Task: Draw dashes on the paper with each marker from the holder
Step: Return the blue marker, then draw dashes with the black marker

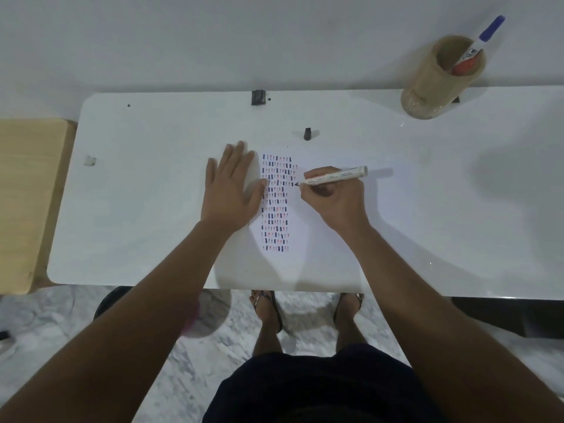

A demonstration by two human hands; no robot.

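Observation:
A white sheet of paper lies on the white table, covered with several columns of blue and red dashes. My left hand rests flat on the paper's left side, fingers spread. My right hand grips a white marker, its dark tip touching the paper at the right edge of the dash columns. A black marker cap stands on the table beyond the paper. The tan cylindrical holder at the back right holds a blue-capped marker and a red-capped marker.
A black clip sits on the table's far edge. A small white piece lies at the left. A wooden surface adjoins the table's left end. The wall is close behind. My feet stand below the table's near edge.

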